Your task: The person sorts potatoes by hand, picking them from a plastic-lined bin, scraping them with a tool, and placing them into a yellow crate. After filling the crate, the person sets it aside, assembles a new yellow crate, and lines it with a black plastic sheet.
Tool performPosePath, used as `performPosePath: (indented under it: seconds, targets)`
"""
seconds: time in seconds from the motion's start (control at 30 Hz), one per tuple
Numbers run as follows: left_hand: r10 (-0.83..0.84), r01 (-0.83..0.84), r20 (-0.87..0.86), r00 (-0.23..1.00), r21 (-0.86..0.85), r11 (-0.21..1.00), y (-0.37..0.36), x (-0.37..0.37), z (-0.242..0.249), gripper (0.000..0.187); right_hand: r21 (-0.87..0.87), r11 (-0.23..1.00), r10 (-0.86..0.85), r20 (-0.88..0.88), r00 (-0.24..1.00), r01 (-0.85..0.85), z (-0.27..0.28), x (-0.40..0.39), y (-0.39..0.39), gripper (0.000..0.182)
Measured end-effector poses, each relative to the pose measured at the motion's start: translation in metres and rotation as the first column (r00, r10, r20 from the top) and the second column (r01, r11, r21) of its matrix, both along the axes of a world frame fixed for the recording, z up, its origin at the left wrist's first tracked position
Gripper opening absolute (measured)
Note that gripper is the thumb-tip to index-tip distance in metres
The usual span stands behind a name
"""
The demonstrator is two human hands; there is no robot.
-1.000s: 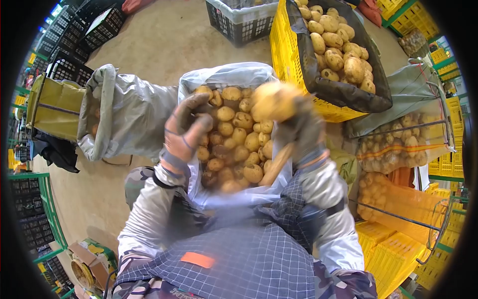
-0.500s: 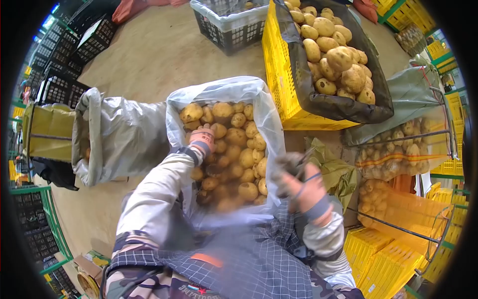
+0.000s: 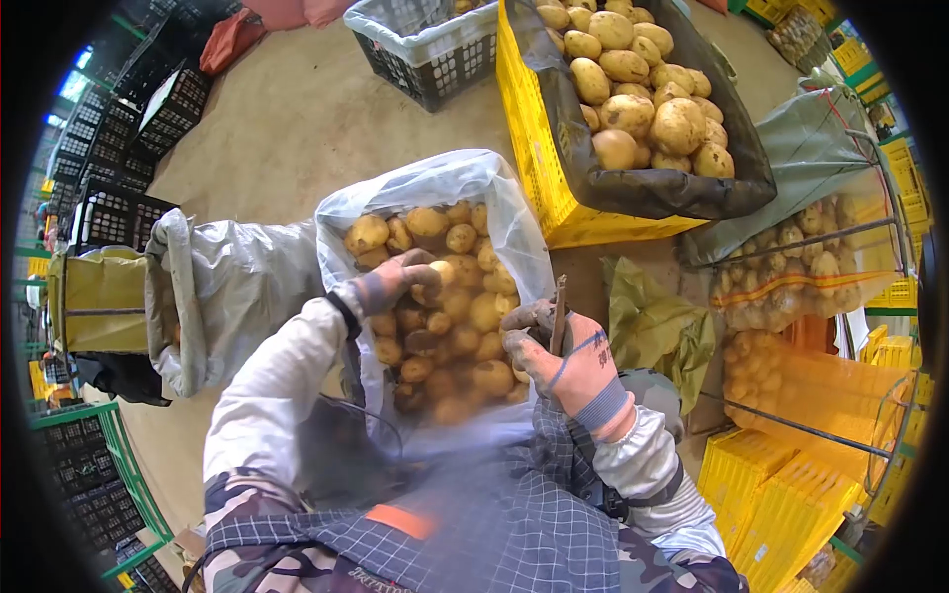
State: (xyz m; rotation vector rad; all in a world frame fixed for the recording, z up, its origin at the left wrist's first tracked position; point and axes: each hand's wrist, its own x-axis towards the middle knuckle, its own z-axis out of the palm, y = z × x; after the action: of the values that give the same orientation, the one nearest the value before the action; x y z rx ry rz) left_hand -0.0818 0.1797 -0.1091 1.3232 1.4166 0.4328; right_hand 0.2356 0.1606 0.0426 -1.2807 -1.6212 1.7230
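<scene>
A crate lined with a whitish plastic bag (image 3: 341, 212) stands in front of me, full of potatoes (image 3: 465, 341). My left hand (image 3: 390, 282), in a soiled work glove, is over the left side of these potatoes with its fingers closed around a pale potato (image 3: 435, 277). At the crate's right edge, my right hand (image 3: 573, 361), in a pinkish glove with dirty fingertips, is closed around a thin brown stick-like tool (image 3: 560, 311) that points up. The exact kind of tool does not show. A blurred haze covers the near edge of the crate.
A yellow crate (image 3: 534, 148) with a black liner and large potatoes stands ahead right. Beyond is a black crate (image 3: 425, 74). A grey sack (image 3: 252, 296) hangs open at left. Potato-filled mesh bags (image 3: 791, 381) and stacked yellow crates (image 3: 781, 494) are at right.
My left hand has closed on a potato and lifted slightly. My right hand has moved slightly left, and the brown tool in it now shows clearly. The view has shifted a little.
</scene>
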Motion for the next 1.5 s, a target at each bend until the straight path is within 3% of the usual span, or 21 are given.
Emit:
performPosePath:
  seconds: [0.03,0.1,0.13,0.17,0.27,0.3,0.4,0.53,0.63,0.73,0.83,0.93,0.97,1.07,1.17,1.3,1.4,1.5]
  targets:
    - [-0.127,0.114,0.035,0.991,0.257,0.96,-0.015,-0.004,0.014,0.067,0.066,0.998,0.018,0.028,0.999,-0.02,0.003,-0.003,0.0,0.027]
    - [-0.051,-0.039,0.416,0.908,0.205,0.978,-0.045,-0.002,0.043,0.06,0.204,0.975,0.063,0.138,0.988,-0.09,0.007,-0.011,-0.002,0.028]
    - [0.247,-0.175,0.669,0.701,-0.174,0.969,-0.055,0.015,0.076,0.057,0.273,0.951,0.083,0.221,0.972,-0.144,0.008,-0.014,-0.002,0.03]
    - [0.561,-0.164,0.728,0.395,-0.545,0.822,-0.065,0.027,0.103,0.055,0.337,0.92,0.095,0.305,0.948,-0.2,0.008,-0.017,-0.003,0.032]
    - [0.499,-0.181,0.782,0.375,-0.466,0.866,-0.093,0.04,0.144,0.059,0.573,0.717,-0.04,0.602,0.798,-0.396,-0.001,-0.031,-0.009,0.039]
    - [0.434,-0.216,0.779,0.452,-0.377,0.901,-0.1,0.044,0.148,0.065,0.325,0.797,0.139,0.721,0.679,-0.509,0.021,-0.041,0.001,0.043]
    - [0.355,-0.274,0.728,0.587,-0.234,0.933,-0.111,0.044,0.144,0.066,0.28,0.77,0.2,0.748,0.633,-0.573,0.013,-0.057,0.004,0.041]
    - [0.22,-0.255,0.636,0.74,-0.037,0.966,-0.112,0.033,0.141,0.065,0.345,0.739,0.152,0.75,0.643,-0.578,0.006,-0.069,-0.004,0.048]
    - [0.127,-0.242,0.645,0.753,0.092,0.966,-0.112,0.036,0.146,0.061,0.343,0.796,0.153,0.684,0.714,-0.499,0.001,-0.069,0.0,0.051]
    - [0.129,-0.303,0.639,0.758,0.17,0.938,-0.114,0.041,0.143,0.059,0.461,0.68,0.127,0.692,0.711,-0.57,-0.008,-0.068,0.002,0.049]
    - [0.195,-0.301,0.559,0.806,0.103,0.948,-0.109,0.038,0.147,0.058,0.486,0.588,0.156,0.716,0.681,-0.646,-0.012,-0.069,-0.006,0.042]
    - [0.258,-0.393,0.591,0.765,0.11,0.913,-0.103,0.04,0.135,0.058,0.2,0.585,0.314,0.838,0.446,-0.786,-0.008,-0.08,-0.008,0.035]
    - [0.344,-0.435,0.571,0.746,0.026,0.9,-0.102,0.039,0.133,0.057,0.249,0.573,0.308,0.817,0.487,-0.781,-0.01,-0.078,-0.011,0.032]
    - [0.346,-0.426,0.592,0.728,-0.006,0.905,-0.096,0.041,0.133,0.057,0.445,0.671,0.122,0.723,0.68,-0.593,-0.01,-0.072,-0.002,0.031]
    - [0.386,-0.451,0.585,0.713,-0.04,0.892,-0.097,0.057,0.14,0.056,0.392,0.624,0.114,0.811,0.574,-0.676,-0.011,-0.075,0.004,0.031]
    - [0.271,-0.361,0.397,0.877,0.17,0.917,-0.102,0.054,0.125,0.053,0.371,0.571,0.077,0.864,0.498,-0.732,-0.015,-0.078,-0.005,0.024]
    - [0.222,-0.318,0.334,0.916,0.269,0.909,-0.105,0.05,0.119,0.052,0.389,0.483,0.115,0.86,0.497,-0.784,-0.023,-0.076,-0.006,0.02]
    - [0.292,-0.38,0.409,0.865,0.153,0.912,-0.105,0.053,0.123,0.054,0.476,0.594,0.034,0.79,0.612,-0.648,-0.019,-0.076,0.0,0.015]
